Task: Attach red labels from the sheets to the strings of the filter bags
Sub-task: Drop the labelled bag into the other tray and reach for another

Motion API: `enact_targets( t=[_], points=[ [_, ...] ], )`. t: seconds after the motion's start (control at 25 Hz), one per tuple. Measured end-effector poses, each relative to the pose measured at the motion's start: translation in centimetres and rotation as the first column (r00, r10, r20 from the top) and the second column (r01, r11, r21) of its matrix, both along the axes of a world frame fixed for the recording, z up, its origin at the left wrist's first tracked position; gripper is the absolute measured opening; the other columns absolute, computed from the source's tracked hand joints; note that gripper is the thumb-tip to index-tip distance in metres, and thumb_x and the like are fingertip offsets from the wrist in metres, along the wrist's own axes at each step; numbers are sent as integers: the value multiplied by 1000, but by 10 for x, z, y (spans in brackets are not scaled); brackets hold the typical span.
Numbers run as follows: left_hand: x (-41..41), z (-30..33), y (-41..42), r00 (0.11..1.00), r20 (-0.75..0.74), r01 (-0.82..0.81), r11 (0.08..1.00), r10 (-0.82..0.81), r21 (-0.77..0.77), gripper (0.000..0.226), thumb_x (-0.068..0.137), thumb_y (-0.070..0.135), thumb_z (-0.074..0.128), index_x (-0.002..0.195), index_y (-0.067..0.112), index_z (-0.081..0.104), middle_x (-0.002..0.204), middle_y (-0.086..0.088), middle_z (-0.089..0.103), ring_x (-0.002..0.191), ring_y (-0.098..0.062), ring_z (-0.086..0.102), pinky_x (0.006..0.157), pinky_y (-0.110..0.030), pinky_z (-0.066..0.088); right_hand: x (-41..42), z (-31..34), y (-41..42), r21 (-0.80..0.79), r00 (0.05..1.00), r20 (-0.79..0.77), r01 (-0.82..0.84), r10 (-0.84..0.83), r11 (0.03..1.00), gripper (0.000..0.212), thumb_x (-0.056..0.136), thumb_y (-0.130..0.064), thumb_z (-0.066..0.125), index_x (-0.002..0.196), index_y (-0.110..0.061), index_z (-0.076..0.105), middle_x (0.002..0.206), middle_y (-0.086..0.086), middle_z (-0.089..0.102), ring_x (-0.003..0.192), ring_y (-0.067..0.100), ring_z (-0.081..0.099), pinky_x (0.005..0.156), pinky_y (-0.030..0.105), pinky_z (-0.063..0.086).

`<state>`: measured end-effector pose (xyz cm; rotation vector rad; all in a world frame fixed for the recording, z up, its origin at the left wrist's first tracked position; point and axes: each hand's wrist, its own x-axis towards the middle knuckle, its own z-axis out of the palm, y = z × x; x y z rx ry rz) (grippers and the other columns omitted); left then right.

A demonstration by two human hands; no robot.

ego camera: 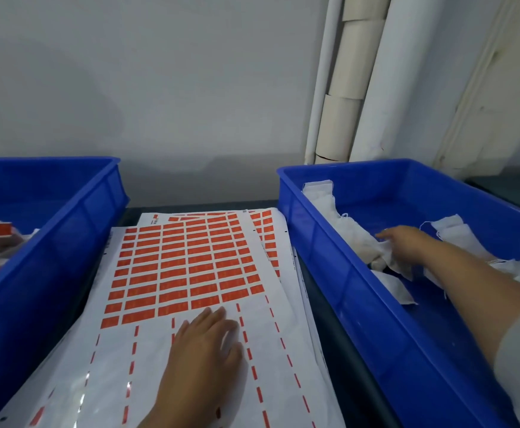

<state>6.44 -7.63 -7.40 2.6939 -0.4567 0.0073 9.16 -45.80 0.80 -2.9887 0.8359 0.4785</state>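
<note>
Head view: right hand (407, 242) reaches into the right bin (345, 291), fingers on a filter bag (357, 242) lying lengthwise away from the person; grip unclear. Left hand (203, 353) flat, fingers straight, on the label sheet (187, 261), labels just ahead of fingertips.

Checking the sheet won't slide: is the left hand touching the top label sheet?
Touching: in the head view the left hand lies flat, fingers spread, on the label sheet.

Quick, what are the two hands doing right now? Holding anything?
Left hand: open, flat on the label sheet, holding nothing.
Right hand: in the right blue bin, on the white filter bags; whether it grips one cannot be told.
</note>
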Motion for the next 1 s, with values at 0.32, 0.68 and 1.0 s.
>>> enact_targets(
  t=[0.32, 0.68, 1.0],
  points=[
    [-4, 3, 0, 1000, -7, -16, 1000, 16, -23, 41, 90, 55, 42, 130, 45, 44, 148, 25, 26, 138, 0, 20, 114, -30, 6, -13, 58, 8, -205, 917, 398, 102, -12, 973, 12, 90, -11, 53, 92, -11, 65, 91, 9, 61, 80, 26, 57, 65, 36, 45],
    [-14, 43, -2, 986, -84, -168, 842, 145, -513, 65, 74, 52, 68, 132, 43, 37, 145, 16, 37, 128, -12, 41, 101, -36, 40, -16, 130, 187, -394, 676, 440, -446, 591, 803, 21, 94, -27, 50, 90, -14, 65, 83, 4, 59, 78, 21, 55, 66, 35, 43],
    [16, 59, 53, 973, -138, -233, 785, 188, -574, 16, 84, 38, 63, 100, 33, 62, 112, 10, 63, 83, -5, 56, 65, -14, 40, 17, 33, 323, 154, 858, 196, -505, 475, 849, 32, 92, -40, 57, 119, -26, 48, 96, -3, 49, 61, 16, 41, 72, 28, 35]
  ],
)
